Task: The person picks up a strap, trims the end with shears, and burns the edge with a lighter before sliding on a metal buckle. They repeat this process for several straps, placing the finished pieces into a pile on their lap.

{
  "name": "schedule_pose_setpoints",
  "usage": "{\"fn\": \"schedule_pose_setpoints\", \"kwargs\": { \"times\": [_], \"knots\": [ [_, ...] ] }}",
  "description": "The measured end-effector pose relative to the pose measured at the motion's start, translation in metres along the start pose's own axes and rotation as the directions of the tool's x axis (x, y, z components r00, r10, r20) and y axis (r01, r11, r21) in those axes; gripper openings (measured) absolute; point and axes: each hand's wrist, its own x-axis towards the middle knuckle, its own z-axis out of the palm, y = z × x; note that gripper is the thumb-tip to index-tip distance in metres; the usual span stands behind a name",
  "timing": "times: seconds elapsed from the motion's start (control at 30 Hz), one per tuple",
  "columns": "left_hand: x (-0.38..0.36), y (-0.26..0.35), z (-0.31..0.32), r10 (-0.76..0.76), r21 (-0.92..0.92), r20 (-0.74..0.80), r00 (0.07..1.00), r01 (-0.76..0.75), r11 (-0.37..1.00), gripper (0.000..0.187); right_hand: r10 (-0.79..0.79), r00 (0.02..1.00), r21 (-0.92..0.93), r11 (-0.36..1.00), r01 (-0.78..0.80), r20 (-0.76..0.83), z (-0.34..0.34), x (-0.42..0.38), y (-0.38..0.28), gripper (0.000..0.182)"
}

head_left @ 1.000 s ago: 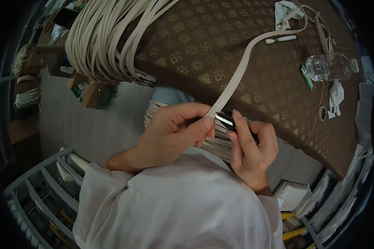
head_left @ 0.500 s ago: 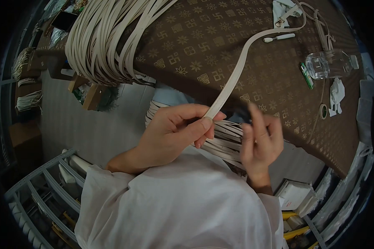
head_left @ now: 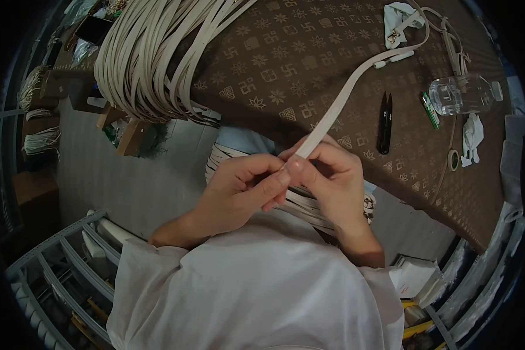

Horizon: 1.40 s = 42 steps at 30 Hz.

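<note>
A flat cream strap [head_left: 335, 111] runs from my hands up across the brown cloth to a metal clasp at the upper right. My left hand [head_left: 236, 189] is closed in a pinch at the strap's near end. Beside it, my right hand [head_left: 335, 184] also pinches that end, the thumbs almost touching. The very tip is hidden between my fingers. Black thread snips [head_left: 385, 123] lie on the cloth to the right of the strap, blades pointing away from me. More cream straps [head_left: 300, 204] lie across my lap below my hands.
A thick bundle of cream straps [head_left: 140, 64] hangs over the edge of the cloth-covered table [head_left: 262, 76]. At right are a clear plastic bottle [head_left: 462, 93], a green tube [head_left: 430, 111], a tape roll [head_left: 453, 160] and crumpled white tissue [head_left: 472, 139]. A metal rack [head_left: 64, 251] stands lower left.
The dark thing blurred at my right hand is gone from there, and black thread snips now lie on the cloth. My right hand has moved left to the strap's end beside my left hand.
</note>
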Motion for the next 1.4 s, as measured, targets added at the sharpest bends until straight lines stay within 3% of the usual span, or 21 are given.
{"fn": "schedule_pose_setpoints", "kwargs": {
  "times": [0.03,0.13,0.27,0.33,0.37,0.43,0.47,0.53,0.57,0.63,0.7,0.77,0.83,0.87,0.93,1.07,1.13,1.23,1.3,1.33,1.4],
  "knots": [
    [-0.004,-0.003,-0.004,-0.035,0.032,-0.051,0.998,0.037,0.999,0.013,0.175,0.984,0.173,0.969,-0.178,0.032,0.003,0.005,0.001,0.012],
    [-0.017,-0.023,-0.024,0.094,0.159,-0.114,0.989,-0.075,0.984,0.014,0.128,0.991,0.352,0.93,-0.11,-0.03,0.006,0.033,0.002,0.016],
    [-0.037,-0.058,-0.068,0.089,0.215,-0.1,0.991,-0.065,0.974,0.015,0.177,0.981,0.54,0.835,-0.106,-0.081,-0.013,0.082,0.0,0.019],
    [-0.049,-0.08,-0.094,-0.118,0.17,0.004,0.993,0.115,0.979,0.014,0.197,0.969,0.644,0.762,-0.058,-0.146,-0.03,0.106,-0.006,0.016],
    [-0.055,-0.096,-0.111,-0.101,0.182,0.006,0.995,0.098,0.978,0.014,0.193,0.96,0.682,0.731,-0.004,-0.201,-0.039,0.117,-0.011,0.015],
    [-0.059,-0.122,-0.137,-0.295,0.48,0.065,0.953,0.23,0.847,0.015,0.11,0.954,0.706,0.696,0.128,-0.281,-0.062,0.135,-0.015,0.016],
    [-0.057,-0.123,-0.14,-0.278,0.491,0.061,0.959,0.214,0.844,0.015,0.097,0.939,0.728,0.659,0.188,-0.331,-0.066,0.14,-0.023,0.017],
    [-0.051,-0.117,-0.146,-0.472,0.844,-0.134,0.872,0.35,0.407,0.019,0.153,0.883,0.683,0.695,0.223,-0.444,-0.064,0.136,-0.036,0.023],
    [-0.045,-0.106,-0.145,-0.459,0.85,-0.137,0.878,0.342,0.401,0.019,0.1,0.923,0.692,0.692,0.203,-0.371,-0.061,0.128,-0.036,0.027],
    [-0.028,-0.068,-0.131,-0.068,0.817,-0.024,0.997,0.059,0.573,0.023,0.066,0.955,0.637,0.758,0.141,-0.289,-0.042,0.103,-0.042,0.034],
    [-0.003,-0.035,-0.112,0.153,0.453,-0.059,0.986,-0.11,0.885,0.036,0.015,1.0,0.586,0.81,-0.023,0.02,-0.021,0.072,-0.041,0.037],
    [0.031,-0.003,-0.089,0.197,-0.265,-0.005,0.98,-0.191,0.945,0.056,0.071,0.964,0.412,0.894,-0.175,0.255,0.01,0.045,-0.033,0.035],
    [0.061,0.029,-0.067,0.151,-0.452,0.08,0.985,-0.099,0.887,0.065,0.1,0.874,0.248,0.938,-0.241,0.475,0.032,0.022,-0.026,0.029],
    [0.074,0.036,-0.064,0.151,-0.452,0.085,0.985,-0.097,0.887,0.065,0.1,0.876,0.246,0.939,-0.24,0.471,0.039,0.013,-0.016,0.029],
    [0.094,0.043,-0.058,0.0,-0.36,0.147,0.989,0.054,0.931,0.062,-0.05,0.833,0.102,0.995,-0.007,0.551,0.046,0.0,0.008,0.026],
    [0.092,0.027,-0.038,-0.079,-0.213,0.271,0.959,0.14,0.967,0.041,-0.11,0.841,0.073,0.994,0.084,0.529,0.026,-0.001,0.018,0.025],
    [0.085,0.016,-0.034,-0.055,-0.252,0.265,0.963,0.124,0.96,0.035,0.146,0.672,-0.101,0.989,-0.105,0.726,0.018,0.0,0.019,0.023],
    [0.064,0.004,-0.036,0.002,-0.331,0.17,0.985,0.055,0.942,0.021,0.069,0.745,-0.126,0.992,0.021,0.664,0.018,-0.006,0.022,0.023],
    [0.047,0.002,-0.046,0.017,-0.268,0.194,0.981,0.036,0.963,0.021,0.263,0.752,-0.079,0.959,-0.272,0.605,0.007,0.001,0.017,0.026],
    [0.04,-0.001,-0.051,0.004,-0.215,0.18,0.984,0.035,0.976,0.02,0.23,0.767,0.184,0.893,-0.411,0.599,0.004,0.001,0.034,0.027],
    [0.039,-0.009,-0.046,-0.054,-0.104,0.043,0.998,0.058,0.993,0.019,0.242,0.731,0.144,0.895,-0.422,0.637,0.005,0.005,0.033,0.026]
  ]
}}
